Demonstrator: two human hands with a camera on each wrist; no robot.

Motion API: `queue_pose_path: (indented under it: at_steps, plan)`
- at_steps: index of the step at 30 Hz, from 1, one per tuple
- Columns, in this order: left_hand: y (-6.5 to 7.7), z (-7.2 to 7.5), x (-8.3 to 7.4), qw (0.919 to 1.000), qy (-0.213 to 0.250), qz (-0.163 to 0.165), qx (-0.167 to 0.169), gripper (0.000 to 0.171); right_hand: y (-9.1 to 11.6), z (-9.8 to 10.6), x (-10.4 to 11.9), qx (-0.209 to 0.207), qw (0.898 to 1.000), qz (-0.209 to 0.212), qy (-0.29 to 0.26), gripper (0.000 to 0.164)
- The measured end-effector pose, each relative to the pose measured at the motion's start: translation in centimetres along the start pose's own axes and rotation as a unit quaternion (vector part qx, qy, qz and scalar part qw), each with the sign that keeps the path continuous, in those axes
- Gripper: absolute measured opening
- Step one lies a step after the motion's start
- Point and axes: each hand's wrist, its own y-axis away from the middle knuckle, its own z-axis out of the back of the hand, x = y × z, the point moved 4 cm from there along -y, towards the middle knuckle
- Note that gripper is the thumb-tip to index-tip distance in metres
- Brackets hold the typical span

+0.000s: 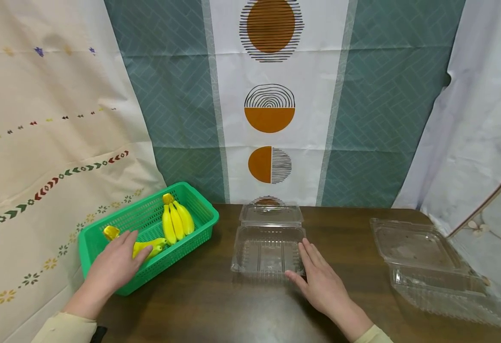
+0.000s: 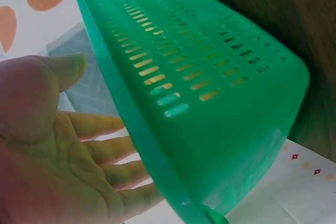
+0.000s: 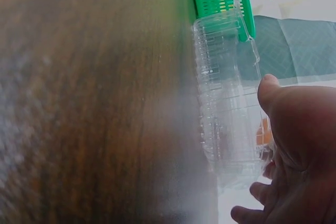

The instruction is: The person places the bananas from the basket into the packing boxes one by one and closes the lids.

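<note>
My left hand point(image 1: 115, 263) is over the near left part of a green plastic basket point(image 1: 209, 209), fingers spread and nothing in its grasp. In the left wrist view the fingers reach over the basket's rim point(image 2: 113, 93). Partly hidden below that hand lies one bunch of yellow bananas point(image 1: 158, 244); another banana bunch point(image 1: 176, 221) lies farther back in the basket. My right hand point(image 1: 321, 281) has its fingers extended along the right side of a clear plastic clamshell container point(image 1: 269, 247). The container's lid point(image 1: 271, 215) is folded back behind it, and its tray looks empty.
A second clear clamshell container point(image 1: 443, 281) with its lid raised back stands at the right on the brown wooden table point(image 1: 199, 305). Patterned cloths point(image 1: 182, 95) hang behind and on both sides of the table.
</note>
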Motion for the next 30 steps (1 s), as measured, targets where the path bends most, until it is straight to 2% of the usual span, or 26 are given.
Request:
queue_pose_path:
  at_steps: [9,21,30]
  plan:
    - [-0.4,-0.6,1.4,0.9985,0.000,0.027,0.048,0.084,0.2,-0.2,-0.1,-0.003,1.000,0.002,-0.003,0.090]
    - [-0.9,-1.0,2.3,0.9941,0.003,0.056,0.093,0.090,0.0,-0.1,-0.3,0.003,1.000,0.003,-0.002,0.090]
    - [-1.4,-1.7,3.1,0.9922,0.012,0.056,0.111,0.091,0.1,0.0,-0.1,-0.005,1.000,0.007,0.002,0.089]
